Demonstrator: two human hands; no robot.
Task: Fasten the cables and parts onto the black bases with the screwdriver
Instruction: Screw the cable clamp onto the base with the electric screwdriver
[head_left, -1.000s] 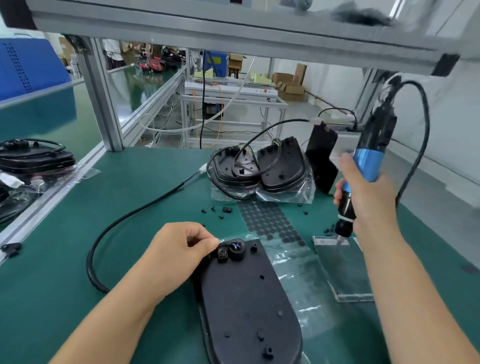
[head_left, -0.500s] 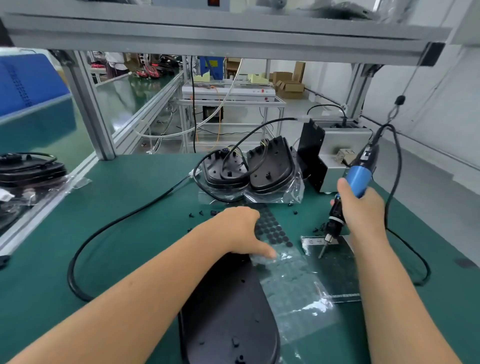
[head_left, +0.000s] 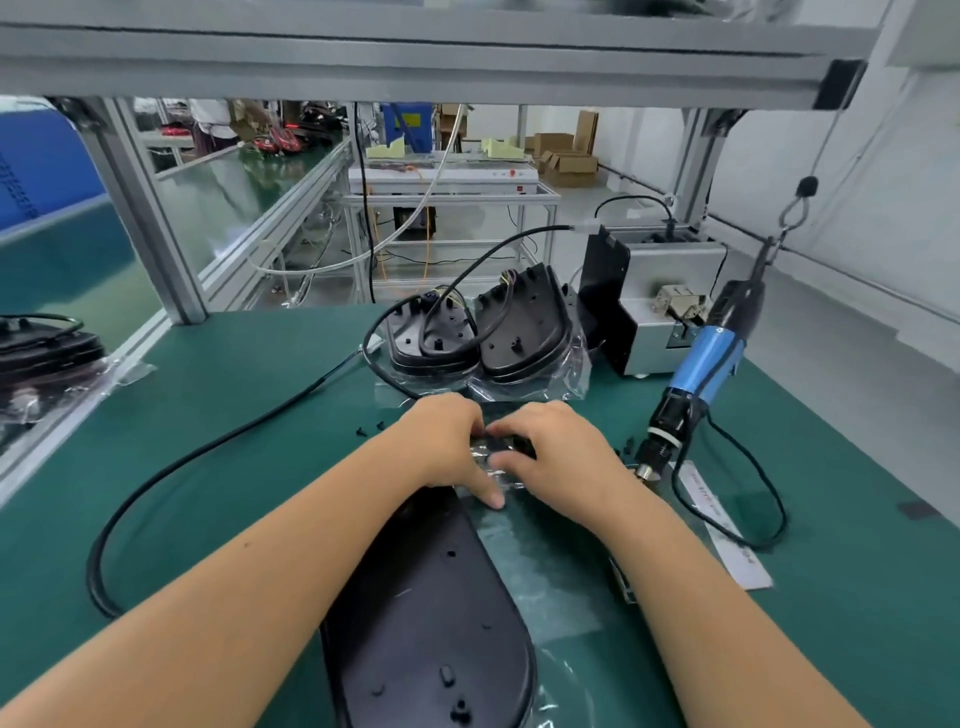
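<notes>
Head view: both hands together at far end of near black base (head_left: 431, 613), which lies flat on green bench (head_left: 208, 415), partly on clear plastic film (head_left: 550, 571). Left hand (head_left: 449, 441) w/ fingers curled, index tip pressing film at base's far edge. Right hand (head_left: 556, 457) fingers bent, pinching small black part (head_left: 511, 446) + crinkled film between the two hands; exact grip hidden. Screwdriver (head_left: 701, 374), blue-bodied, hanging free just right of right hand, tip near white card (head_left: 727, 535). Black cable (head_left: 208, 457) looping left across bench. Two more bases (head_left: 483, 332) in plastic bags behind hands, metal box (head_left: 660, 306) to their right.
</notes>
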